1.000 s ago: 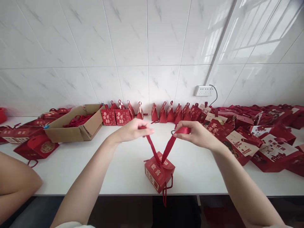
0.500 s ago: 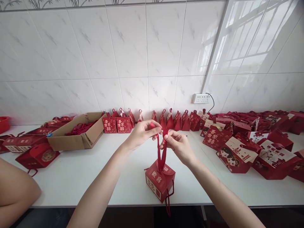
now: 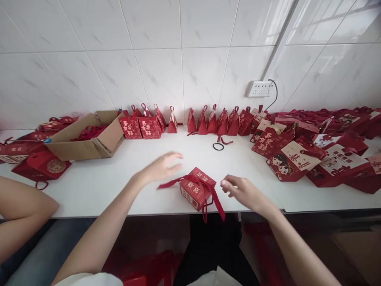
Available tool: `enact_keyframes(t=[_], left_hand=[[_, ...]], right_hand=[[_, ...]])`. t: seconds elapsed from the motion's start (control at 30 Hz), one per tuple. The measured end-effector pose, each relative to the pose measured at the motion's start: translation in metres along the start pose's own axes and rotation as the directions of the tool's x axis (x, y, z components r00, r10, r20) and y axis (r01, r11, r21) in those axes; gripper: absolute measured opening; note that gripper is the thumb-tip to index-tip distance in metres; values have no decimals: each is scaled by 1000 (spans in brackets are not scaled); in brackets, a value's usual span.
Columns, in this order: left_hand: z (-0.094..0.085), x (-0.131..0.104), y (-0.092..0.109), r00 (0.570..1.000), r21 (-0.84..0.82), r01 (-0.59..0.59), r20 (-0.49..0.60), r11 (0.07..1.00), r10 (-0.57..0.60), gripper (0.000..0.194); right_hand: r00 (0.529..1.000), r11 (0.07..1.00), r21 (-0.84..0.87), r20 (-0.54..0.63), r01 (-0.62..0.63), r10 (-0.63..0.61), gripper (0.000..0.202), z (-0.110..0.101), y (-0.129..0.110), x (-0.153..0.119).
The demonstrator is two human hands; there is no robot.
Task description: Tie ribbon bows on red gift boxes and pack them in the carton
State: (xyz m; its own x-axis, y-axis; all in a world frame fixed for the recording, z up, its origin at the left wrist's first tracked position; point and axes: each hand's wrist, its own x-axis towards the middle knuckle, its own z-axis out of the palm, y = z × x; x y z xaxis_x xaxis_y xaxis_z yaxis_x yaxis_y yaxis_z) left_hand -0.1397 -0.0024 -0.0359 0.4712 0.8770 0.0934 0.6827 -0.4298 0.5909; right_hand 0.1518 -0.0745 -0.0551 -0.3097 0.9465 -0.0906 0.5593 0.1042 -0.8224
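- Near the front edge of the white desk (image 3: 89, 190) sits a small red gift box (image 3: 196, 190), with a red ribbon (image 3: 218, 202) draped loosely over it; one end lies flat on the desk to the left, the other hangs past the front edge.
- Half a second earlier both hands pinched the ribbon ends together above the box; now the ribbon is released and has dropped.
- Left hand (image 3: 160, 167) hovers just left of and behind the box, fingers loosely spread, holding nothing.
- Right hand (image 3: 241, 190) hovers just right of the box, fingers loosely curled and empty, apart from the ribbon.
- Box itself has stayed in about the same spot by the front edge.
- Open desk surface lies between the box and the row of small red pouches (image 3: 208, 121) along the tiled wall; a black hair tie (image 3: 218, 146) lies in that gap.
- To the left, an open cardboard box (image 3: 89, 139) and flat red bags (image 3: 40, 169) border the free space.
- To the right, a pile of red gift bags (image 3: 312, 155) crowds the desk up to its front edge.
- Another person's arm (image 3: 24, 214) rests at the far left, past the desk's front edge.
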Motion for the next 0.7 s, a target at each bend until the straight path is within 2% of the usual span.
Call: enact_keyframes(t=[0.03,0.1,0.17,0.23,0.37,0.43,0.57,0.63,0.7], left_hand=[[13,-1,5,991,-62,-2,133,998,10,37],[34,-3,13,966,-121,40,259,992,-8,40],[47,-8,19,968,-107,104,240,989,-76,39],[53,-15,23,969,-90,165,201,982,-144,36],[56,-30,33,950,-133,254,219,958,-222,36],[57,-35,39,942,-127,290,212,949,-259,37],[56,-37,44,965,-120,242,132,963,-226,37],[56,-35,40,969,-187,232,134,954,-209,37],[57,-32,32,960,-321,259,191,911,-206,36]], right_hand=[[996,994,-89,-66,-60,54,48,14,4,2],[992,985,-131,-66,-112,104,42,37,11,6],[995,993,-63,2,-101,102,38,49,17,8],[995,995,-12,22,-95,95,34,49,20,11],[995,997,-10,-61,-81,80,27,29,22,19],[999,999,-4,-23,-41,41,27,19,20,24],[992,989,148,121,11,-29,37,14,14,29],[992,970,242,117,23,-53,41,18,12,28],[992,953,301,102,39,-72,42,24,14,27]])
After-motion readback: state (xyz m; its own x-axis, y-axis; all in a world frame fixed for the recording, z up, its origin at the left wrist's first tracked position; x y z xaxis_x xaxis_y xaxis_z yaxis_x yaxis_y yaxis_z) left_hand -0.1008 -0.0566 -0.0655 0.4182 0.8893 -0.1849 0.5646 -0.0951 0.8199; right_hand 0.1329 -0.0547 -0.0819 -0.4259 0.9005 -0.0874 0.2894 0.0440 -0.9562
